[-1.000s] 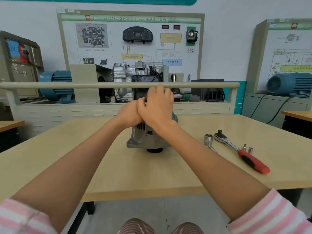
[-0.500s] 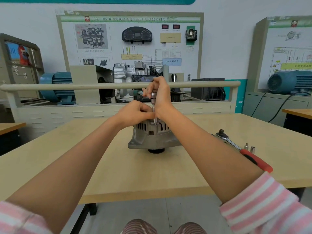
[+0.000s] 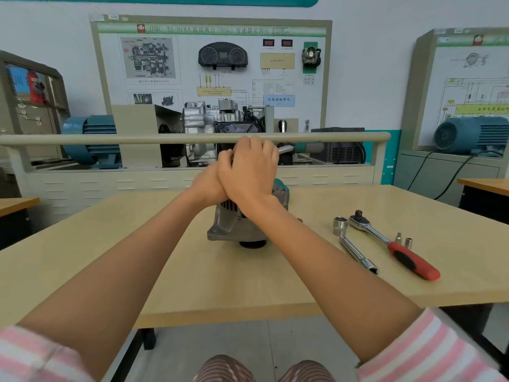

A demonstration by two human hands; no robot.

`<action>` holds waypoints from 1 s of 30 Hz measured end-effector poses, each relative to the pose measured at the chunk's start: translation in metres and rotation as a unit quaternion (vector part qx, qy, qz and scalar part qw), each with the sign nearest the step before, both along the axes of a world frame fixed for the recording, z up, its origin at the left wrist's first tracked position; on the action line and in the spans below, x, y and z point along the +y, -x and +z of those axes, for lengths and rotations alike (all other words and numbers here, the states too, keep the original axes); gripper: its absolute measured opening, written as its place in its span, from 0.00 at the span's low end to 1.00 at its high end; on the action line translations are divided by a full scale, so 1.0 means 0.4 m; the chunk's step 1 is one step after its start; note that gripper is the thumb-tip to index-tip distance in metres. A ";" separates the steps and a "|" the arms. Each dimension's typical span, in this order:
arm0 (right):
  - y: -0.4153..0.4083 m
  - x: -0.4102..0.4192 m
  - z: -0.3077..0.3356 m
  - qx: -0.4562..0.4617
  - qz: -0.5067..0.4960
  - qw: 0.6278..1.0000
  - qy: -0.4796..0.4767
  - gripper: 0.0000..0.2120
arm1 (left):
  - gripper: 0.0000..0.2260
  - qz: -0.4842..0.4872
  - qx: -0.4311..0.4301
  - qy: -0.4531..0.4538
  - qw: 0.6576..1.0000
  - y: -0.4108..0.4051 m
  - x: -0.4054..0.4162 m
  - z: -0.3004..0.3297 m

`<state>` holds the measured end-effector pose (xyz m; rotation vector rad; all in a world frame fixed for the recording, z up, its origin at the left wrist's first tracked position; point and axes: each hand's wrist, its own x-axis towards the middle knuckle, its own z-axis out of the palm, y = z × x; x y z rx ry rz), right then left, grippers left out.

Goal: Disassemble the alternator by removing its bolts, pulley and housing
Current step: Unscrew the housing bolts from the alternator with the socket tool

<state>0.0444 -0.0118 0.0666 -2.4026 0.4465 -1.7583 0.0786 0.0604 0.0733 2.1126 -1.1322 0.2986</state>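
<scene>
Single head-worn wide-angle view, facing forward and down, close over the table [image 3: 170, 271], no second view

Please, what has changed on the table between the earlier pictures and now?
Half a second ago the right hand was raised, pinching a thin tool upright over the alternator. It has now come down over the left hand; a metal tool tip shows beyond its fingers. The alternator, ratchet and sockets kept their places.
</scene>
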 end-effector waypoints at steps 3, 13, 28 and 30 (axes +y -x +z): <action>0.007 -0.007 0.011 -0.031 0.113 0.992 -0.037 0.10 | 0.13 0.000 0.011 -0.002 1.000 -0.002 -0.001 -0.001; 0.003 -0.039 0.081 -0.061 0.564 0.708 -0.420 0.24 | 0.09 -0.028 0.069 -0.012 0.997 -0.003 0.000 -0.003; -0.009 -0.031 0.061 -0.123 0.475 0.778 -0.393 0.27 | 0.12 0.008 0.041 -0.008 0.999 0.007 -0.006 -0.003; -0.014 -0.028 0.053 -0.130 0.429 0.822 -0.352 0.24 | 0.16 0.018 0.050 -0.005 0.999 0.005 -0.008 -0.002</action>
